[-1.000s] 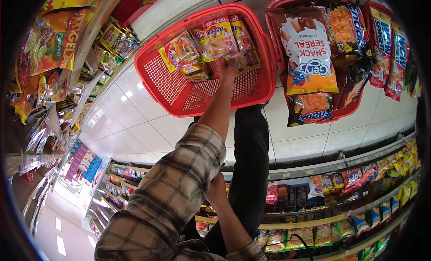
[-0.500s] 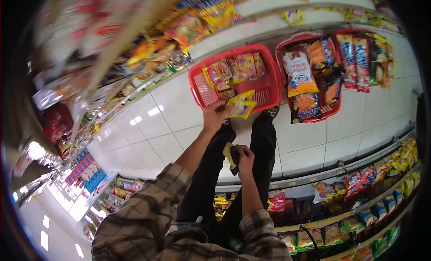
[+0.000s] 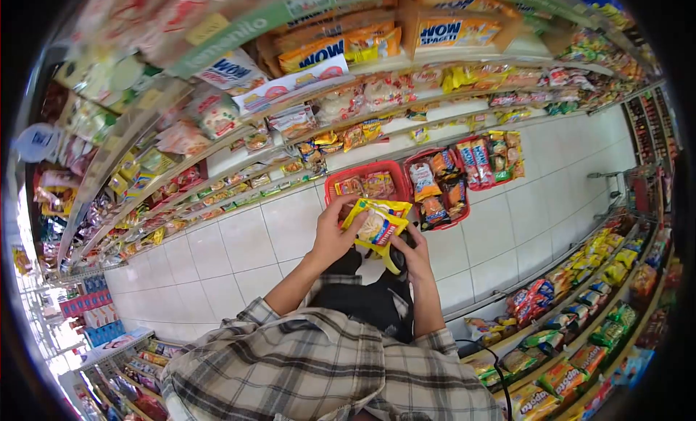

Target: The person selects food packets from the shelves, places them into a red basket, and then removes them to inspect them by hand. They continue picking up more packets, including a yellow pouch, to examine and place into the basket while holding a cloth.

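Yellow snack packets with a picture on the front are held up before my body. My left hand is closed on their left side, thumb over the front. My right hand is at their lower right corner, fingertips against the edge. It also grips a small black object with a yellow part, whose kind I cannot tell. Just beyond the packets, on the floor, is a red basket containing snack packets, partly covered by my hands.
A second red basket with larger snack bags stands to the right, and a third basket holds more bags. Stocked shelves run along the far side. More snack shelves stand at lower right. A shopping cart is far right.
My left hand has lifted the yellow packets out from over the basket and toward my body. My right hand has come up to meet them. The view has risen, showing more shelves.
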A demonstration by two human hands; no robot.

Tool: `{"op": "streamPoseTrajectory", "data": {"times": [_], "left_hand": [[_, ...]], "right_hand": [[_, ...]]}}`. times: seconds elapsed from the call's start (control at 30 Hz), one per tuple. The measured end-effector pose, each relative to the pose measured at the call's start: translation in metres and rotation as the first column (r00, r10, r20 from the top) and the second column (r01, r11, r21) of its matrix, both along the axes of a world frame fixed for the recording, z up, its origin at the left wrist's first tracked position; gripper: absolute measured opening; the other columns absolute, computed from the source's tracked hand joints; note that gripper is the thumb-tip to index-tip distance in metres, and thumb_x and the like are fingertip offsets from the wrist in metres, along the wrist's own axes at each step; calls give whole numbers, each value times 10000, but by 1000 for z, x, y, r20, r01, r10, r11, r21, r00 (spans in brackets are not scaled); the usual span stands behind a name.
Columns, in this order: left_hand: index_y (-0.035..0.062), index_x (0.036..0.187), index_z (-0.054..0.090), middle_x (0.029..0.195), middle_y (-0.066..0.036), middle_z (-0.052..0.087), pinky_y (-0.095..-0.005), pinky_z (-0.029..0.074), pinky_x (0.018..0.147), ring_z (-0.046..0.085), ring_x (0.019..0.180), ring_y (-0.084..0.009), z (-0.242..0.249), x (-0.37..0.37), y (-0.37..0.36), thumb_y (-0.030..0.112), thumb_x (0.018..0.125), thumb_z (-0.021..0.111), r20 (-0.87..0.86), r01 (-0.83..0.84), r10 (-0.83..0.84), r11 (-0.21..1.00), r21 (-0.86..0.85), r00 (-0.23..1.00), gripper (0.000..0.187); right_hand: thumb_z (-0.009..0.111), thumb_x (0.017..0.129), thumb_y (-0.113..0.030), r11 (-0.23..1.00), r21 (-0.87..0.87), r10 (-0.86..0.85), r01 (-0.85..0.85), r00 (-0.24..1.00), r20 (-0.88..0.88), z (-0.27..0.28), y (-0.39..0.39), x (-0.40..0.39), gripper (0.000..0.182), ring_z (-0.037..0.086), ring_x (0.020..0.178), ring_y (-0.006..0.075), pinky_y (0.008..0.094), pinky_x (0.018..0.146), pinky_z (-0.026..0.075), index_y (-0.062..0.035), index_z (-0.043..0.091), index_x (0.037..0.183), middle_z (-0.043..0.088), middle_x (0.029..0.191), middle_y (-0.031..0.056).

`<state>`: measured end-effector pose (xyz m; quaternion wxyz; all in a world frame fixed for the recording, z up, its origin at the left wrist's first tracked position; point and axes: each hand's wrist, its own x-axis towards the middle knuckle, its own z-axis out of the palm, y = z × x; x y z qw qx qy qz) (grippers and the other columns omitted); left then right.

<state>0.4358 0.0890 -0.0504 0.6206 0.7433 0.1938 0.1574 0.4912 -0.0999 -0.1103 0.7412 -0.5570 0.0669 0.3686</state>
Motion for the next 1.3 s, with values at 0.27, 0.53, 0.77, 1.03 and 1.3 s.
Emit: {"op": "streamPoseTrajectory", "data": {"times": [0.27, 0.53, 0.77, 1.03, 1.3], "left_hand": [[4, 1026, 558, 895, -111, 563, -292, 451, 641, 549, 716, -189, 74, 3, -54, 24, 838, 647, 267, -179, 102, 943, 282, 958, 209], [11, 943, 607, 802, -53, 567, -262, 436, 583, 531, 647, -129, 110, 14, -94, 35, 791, 707, 207, -196, 147, 949, 245, 967, 184], [14, 920, 583, 759, -58, 534, -281, 411, 539, 500, 610, -130, 118, 25, -113, 68, 821, 686, 187, -255, 219, 947, 197, 958, 153], [-1, 880, 515, 643, -134, 500, -312, 372, 516, 453, 542, -191, 135, 21, -126, 101, 932, 551, 193, -207, 133, 870, 448, 972, 120], [7, 980, 488, 710, -217, 541, -397, 423, 566, 554, 641, -385, 138, 22, -125, 117, 971, 461, 103, -328, 313, 863, 383, 944, 113]], "right_hand": [[640, 857, -91, 963, 234, -115, 135, 989, -97, 83, -25, 13, 301, 615, 921, 126, 258, 816, 479, 10, 603, 1138, 643, 1043, 59], [633, 863, -92, 967, 252, -34, 33, 999, 0, 96, -67, 33, 242, 616, 917, 122, 247, 807, 472, 15, 635, 1080, 655, 1019, 54], [644, 862, -88, 965, 254, 29, -64, 990, 141, 106, -87, 51, 133, 589, 818, 85, 224, 757, 449, -4, 678, 959, 655, 907, 19], [661, 873, -128, 974, 172, 101, -150, 958, 269, 109, -98, 59, 127, 555, 786, 57, 213, 727, 440, -8, 668, 916, 633, 872, -10], [566, 932, -142, 944, 184, -326, 273, 856, 401, 134, -103, 93, 129, 550, 865, 120, 266, 797, 436, -25, 619, 921, 623, 926, 46]]}}
